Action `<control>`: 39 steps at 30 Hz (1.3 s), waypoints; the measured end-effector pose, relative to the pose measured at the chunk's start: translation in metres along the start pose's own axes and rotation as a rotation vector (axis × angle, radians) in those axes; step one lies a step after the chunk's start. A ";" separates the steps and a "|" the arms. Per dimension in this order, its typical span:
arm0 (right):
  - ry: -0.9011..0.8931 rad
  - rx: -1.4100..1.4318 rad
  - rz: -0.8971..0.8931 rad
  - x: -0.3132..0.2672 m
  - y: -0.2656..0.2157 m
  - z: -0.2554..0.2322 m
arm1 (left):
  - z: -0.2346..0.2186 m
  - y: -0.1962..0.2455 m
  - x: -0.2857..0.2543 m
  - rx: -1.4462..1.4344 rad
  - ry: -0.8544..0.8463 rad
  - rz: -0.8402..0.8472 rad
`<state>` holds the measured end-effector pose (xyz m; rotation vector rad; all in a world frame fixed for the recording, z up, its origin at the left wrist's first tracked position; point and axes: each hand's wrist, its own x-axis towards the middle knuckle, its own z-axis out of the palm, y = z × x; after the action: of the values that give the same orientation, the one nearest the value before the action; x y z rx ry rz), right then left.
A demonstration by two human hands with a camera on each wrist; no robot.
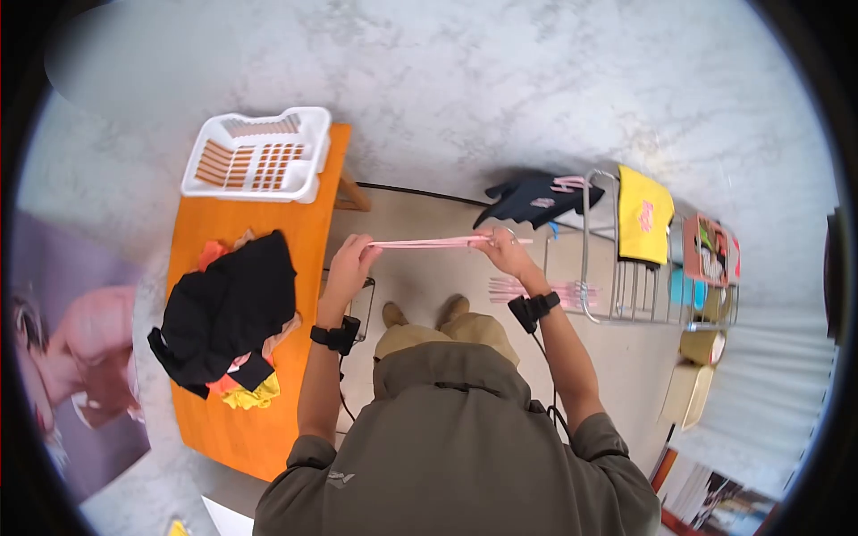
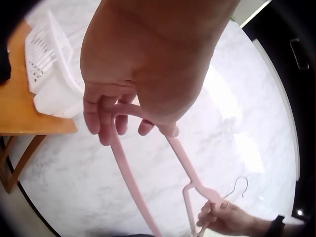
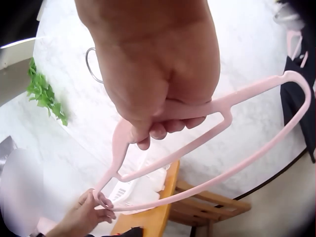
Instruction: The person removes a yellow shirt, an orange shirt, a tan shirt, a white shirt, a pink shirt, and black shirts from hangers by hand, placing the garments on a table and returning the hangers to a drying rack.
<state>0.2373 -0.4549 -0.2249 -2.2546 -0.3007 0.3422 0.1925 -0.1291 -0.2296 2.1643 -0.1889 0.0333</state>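
Note:
A pink clothes hanger [image 1: 420, 243] with a metal hook is held level in front of the body, seen nearly edge-on in the head view. My left hand [image 1: 351, 265] grips its rounded left end, fingers and thumb curled about the corner. Near the hook, my right hand [image 1: 505, 252] holds the hanger's upper bar, fingers wrapped under it in the right wrist view. No garment hangs on the hanger [image 3: 249, 160]. To the left, a heap of clothes with a black garment [image 1: 228, 304] on top lies on the orange table [image 1: 237, 442].
A white plastic basket [image 1: 313, 183] sits at the table's far end. On the right stands a metal rack [image 1: 587, 241] with a yellow garment [image 1: 643, 219], a dark garment [image 1: 527, 204] and several pink hangers [image 1: 509, 289]. A pink bin [image 1: 693, 241] is beyond the yellow garment.

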 end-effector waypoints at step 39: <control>0.789 0.338 0.425 -0.130 0.240 -0.118 | 0.334 0.015 0.102 0.227 -1.157 -0.081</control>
<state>0.1801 -0.7324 -0.3147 -1.9222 0.6076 -0.2786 0.2751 -0.4247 -0.3969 2.1552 -0.7693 -1.3042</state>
